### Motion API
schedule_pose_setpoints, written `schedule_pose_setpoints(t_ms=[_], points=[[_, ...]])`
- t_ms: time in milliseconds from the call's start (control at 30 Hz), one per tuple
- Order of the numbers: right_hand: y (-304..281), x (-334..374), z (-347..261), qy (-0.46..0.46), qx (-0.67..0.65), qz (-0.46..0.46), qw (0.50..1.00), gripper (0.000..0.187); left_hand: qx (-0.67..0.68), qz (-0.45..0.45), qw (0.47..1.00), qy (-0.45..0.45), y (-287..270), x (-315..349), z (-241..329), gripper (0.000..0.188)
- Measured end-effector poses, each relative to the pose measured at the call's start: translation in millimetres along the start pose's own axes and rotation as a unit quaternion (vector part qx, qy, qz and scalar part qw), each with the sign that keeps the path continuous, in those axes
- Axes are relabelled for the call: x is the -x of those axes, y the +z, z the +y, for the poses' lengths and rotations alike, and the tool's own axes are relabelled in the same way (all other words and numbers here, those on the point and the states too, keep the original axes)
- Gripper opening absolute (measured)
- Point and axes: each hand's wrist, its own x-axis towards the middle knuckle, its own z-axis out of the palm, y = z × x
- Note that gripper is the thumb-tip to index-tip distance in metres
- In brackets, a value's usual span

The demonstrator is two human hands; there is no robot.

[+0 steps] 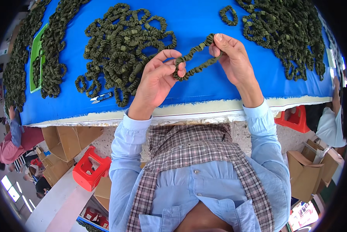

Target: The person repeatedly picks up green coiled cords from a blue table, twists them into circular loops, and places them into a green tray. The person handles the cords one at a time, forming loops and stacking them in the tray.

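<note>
A dark green scrunchie (pixel 198 69) is drawn out into a long loop between my two hands, above the near edge of the blue-covered table (pixel 196 19). My left hand (pixel 158 77) pinches its left end with thumb and fingers. The other end is gripped by my right hand (pixel 233 58), thumb on top. Just beyond my left hand lies a big heap of the same green scrunchies (pixel 119 46). Small thread snips (pixel 102 97) rest on the cloth beside that heap, at its near side.
More scrunchies are piled at the far right (pixel 285 31), with a single scrunchie (pixel 229 15) beside them. At left, a green tray (pixel 36 58) stands among further piles. Red stools (pixel 90 168) and cardboard boxes (pixel 305 174) are below the table. Other people work at both sides.
</note>
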Motion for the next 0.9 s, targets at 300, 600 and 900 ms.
schedule_pose_setpoints(t_ms=[300, 600, 900], points=[[3, -1, 5, 0.019, 0.035, 0.02, 0.999, 0.029, 0.06, 0.023, 0.998, 0.003, 0, 2, -2, 0.03], [7, 2, 5, 0.035, 0.033, -0.026, 0.999, 0.027, 0.017, 0.047, 0.999, 0.003, 6, -4, -2, 0.021], [17, 8, 1, 0.065, 0.018, -0.05, 0.996, 0.026, -0.192, 0.098, 0.976, 0.035, 28, -16, -7, 0.02]])
